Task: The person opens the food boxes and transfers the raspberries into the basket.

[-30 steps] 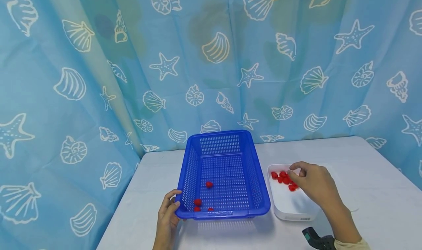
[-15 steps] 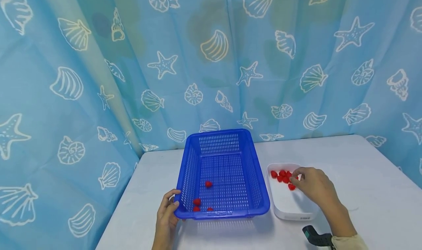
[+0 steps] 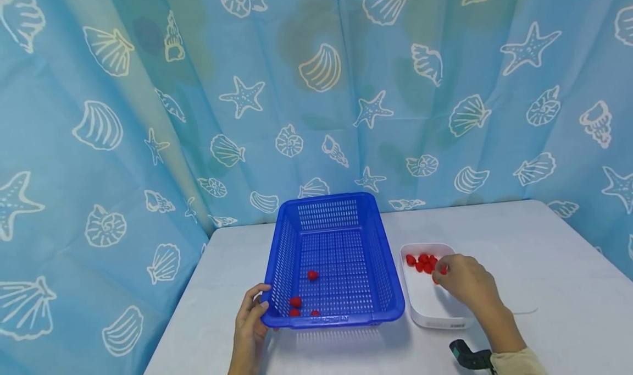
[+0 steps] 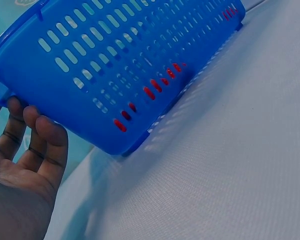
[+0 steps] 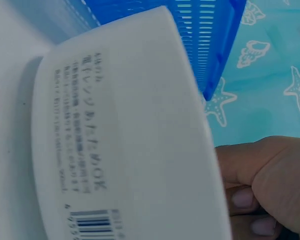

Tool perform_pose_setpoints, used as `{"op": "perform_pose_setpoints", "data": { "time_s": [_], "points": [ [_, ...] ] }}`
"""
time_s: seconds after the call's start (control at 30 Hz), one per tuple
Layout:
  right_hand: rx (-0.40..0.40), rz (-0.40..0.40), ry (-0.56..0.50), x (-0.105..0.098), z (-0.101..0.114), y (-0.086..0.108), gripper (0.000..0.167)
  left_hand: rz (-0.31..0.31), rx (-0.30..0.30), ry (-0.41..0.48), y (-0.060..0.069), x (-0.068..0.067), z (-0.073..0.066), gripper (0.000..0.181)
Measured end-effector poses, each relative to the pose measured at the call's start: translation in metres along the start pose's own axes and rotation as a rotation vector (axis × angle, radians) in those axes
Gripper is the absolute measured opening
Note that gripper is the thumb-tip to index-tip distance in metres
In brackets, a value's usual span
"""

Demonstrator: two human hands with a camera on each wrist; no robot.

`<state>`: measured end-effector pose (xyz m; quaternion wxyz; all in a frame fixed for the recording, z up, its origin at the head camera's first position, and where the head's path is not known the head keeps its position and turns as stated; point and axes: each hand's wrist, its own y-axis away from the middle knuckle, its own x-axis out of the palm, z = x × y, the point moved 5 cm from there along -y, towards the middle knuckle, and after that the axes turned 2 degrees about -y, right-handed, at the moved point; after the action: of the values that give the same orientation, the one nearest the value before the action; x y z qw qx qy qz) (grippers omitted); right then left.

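Observation:
A blue plastic basket [image 3: 336, 273] with slotted walls stands mid-table, several red berries [image 3: 295, 302] that look like raspberries in its near left part. My left hand [image 3: 249, 325] grips its near left corner; in the left wrist view the fingers [image 4: 52, 135] curl under the rim. To the right is a white plastic container [image 3: 435, 309] with more red berries [image 3: 424, 262] bunched at its far end. My right hand [image 3: 467, 281] reaches into it, bent fingertips at the berries. Whether they pinch one is hidden; in the right wrist view the container wall [image 5: 150, 100] covers the fingertips.
A white cloth covers the table [image 3: 544, 265]. Behind it and along the left hangs a blue curtain [image 3: 316, 116] with shell and starfish prints. A black device [image 3: 470, 356] is strapped at my right wrist, and a thin cord [image 3: 526, 312] lies right of the container.
My right hand has come down from above the container's far right side to the berries, its fingertips now partly covering the nearest one. The left hand keeps its grip on the basket.

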<state>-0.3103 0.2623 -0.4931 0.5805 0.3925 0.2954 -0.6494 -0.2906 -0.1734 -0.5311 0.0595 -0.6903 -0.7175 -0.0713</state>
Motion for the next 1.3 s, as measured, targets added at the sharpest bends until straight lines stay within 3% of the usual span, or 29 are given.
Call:
{"op": "perform_pose_setpoints", "data": {
  "time_s": [0.37, 0.73, 1.0, 1.3],
  "points": [
    [0.035, -0.011, 0.073, 0.009, 0.001, 0.000, 0.032, -0.005, 0.009, -0.012, -0.001, -0.001, 0.002, 0.038],
    [0.031, -0.003, 0.080, 0.014, 0.008, 0.003, 0.028, -0.013, -0.004, -0.003, -0.001, -0.001, 0.002, 0.040],
    [0.040, -0.073, 0.093, 0.018, 0.011, 0.007, 0.018, -0.014, 0.007, -0.017, 0.001, 0.001, 0.000, 0.039],
    [0.010, -0.122, 0.096, 0.020, 0.013, 0.008, 0.018, -0.014, 0.009, -0.027, 0.001, 0.001, -0.001, 0.040]
  ]
}}
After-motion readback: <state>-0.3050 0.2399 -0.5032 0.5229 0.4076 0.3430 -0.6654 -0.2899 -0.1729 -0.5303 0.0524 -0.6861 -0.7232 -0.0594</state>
